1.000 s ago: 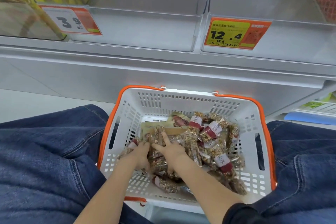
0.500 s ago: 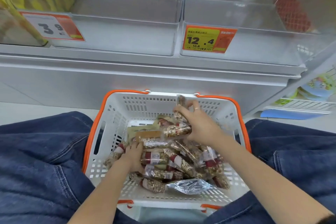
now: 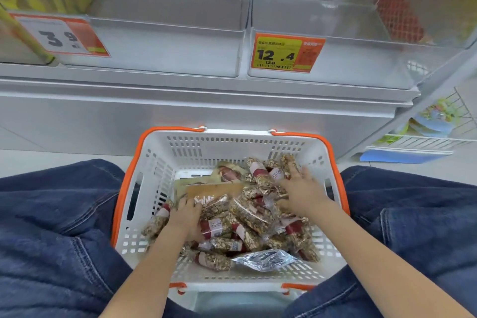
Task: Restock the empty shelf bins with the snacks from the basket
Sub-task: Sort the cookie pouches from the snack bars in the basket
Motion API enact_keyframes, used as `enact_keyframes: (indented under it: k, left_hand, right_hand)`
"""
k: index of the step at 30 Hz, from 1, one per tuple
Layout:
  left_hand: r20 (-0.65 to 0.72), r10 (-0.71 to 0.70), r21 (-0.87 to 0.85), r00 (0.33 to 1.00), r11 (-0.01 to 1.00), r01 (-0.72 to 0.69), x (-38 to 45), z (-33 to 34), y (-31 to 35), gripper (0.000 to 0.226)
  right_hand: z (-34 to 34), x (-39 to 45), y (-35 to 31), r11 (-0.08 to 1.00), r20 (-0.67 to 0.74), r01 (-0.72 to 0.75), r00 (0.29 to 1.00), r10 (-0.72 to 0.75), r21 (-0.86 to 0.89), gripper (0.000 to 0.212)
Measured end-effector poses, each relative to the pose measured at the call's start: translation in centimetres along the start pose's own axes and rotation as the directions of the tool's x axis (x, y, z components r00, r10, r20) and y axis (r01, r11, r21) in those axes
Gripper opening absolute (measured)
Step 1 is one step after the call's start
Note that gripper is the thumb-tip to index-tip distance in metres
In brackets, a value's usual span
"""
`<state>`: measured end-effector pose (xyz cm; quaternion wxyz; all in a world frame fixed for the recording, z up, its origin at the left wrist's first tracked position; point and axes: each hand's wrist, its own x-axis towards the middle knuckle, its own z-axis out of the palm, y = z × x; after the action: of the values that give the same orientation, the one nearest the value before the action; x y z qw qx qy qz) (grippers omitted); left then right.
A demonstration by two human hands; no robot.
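1. Snacks (image 3: 247, 217) lie heaped in the basket (image 3: 320, 147); both hands rest apart on them, left hand (image 3: 184, 217) and right hand (image 3: 300, 192), grip unclear.
2. Loose packets could slide off.
3. Bins (image 3: 165, 49) beyond the basket risk mixed stock.

One view only, from a head-worn wide-angle camera. It faces forward and steeply down from close above the person's lap. The basket (image 3: 233, 142) fills the lower centre, near the lens, with knees at 8 and 4 o'clock. The shelf bins (image 3: 165, 46) run across the top, at 12 o'clock, beyond the basket. Straight edges bow toward the frame borders.
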<state>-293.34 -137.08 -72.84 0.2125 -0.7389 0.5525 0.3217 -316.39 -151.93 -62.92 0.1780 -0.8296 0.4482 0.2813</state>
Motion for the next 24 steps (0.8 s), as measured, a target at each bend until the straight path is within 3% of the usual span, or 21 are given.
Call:
enact_keyframes:
  k: [3, 7, 11, 14, 18, 21, 24]
  left_hand:
    - [0.011, 0.018, -0.004, 1.0, 1.0, -0.018, 0.1, 0.5, 0.2, 0.11]
    - [0.047, 0.027, 0.002, 0.999, 1.0, -0.027, 0.6, 1.0, 0.8, 0.118]
    - [0.077, 0.0, -0.037, 0.997, 0.999, 0.003, 1.1, -0.1, 0.7, 0.107]
    - [0.076, 0.002, -0.083, 0.997, 0.997, 0.004, 0.8, -1.5, -0.3, 0.094]
    - [0.03, 0.04, -0.296, 0.999, 0.955, -0.029, -1.0, -4.8, -1.7, 0.066]
    - [-0.071, 0.151, -0.33, 0.986, 0.929, -0.166, -2.4, -8.0, -0.8, 0.066]
    - [-0.151, 0.295, -0.267, 0.944, 0.907, -0.326, -3.6, -9.4, 1.0, 0.077]
  right_hand:
    - [-0.6, 0.5, -2.7, 0.988, -0.199, 0.143, 0.972, -0.129, 0.061, 0.045]
    - [1.5, 1.0, -4.8, 0.959, -0.153, 0.273, 0.953, -0.261, 0.069, 0.043]
    - [3.2, 1.4, -4.6, 0.941, -0.125, 0.329, 0.94, -0.319, 0.075, 0.038]
    - [2.7, 1.3, -4.6, 0.911, -0.187, 0.39, 0.913, -0.363, 0.133, 0.056]
    - [2.0, 1.0, -6.1, 0.862, -0.211, 0.487, 0.865, -0.455, 0.142, 0.085]
    - [1.6, 0.7, -7.9, 0.865, -0.213, 0.501, 0.845, -0.49, -0.004, 0.106]
    - [1.0, 0.0, -8.7, 0.918, -0.216, 0.386, 0.893, -0.396, -0.089, 0.105]
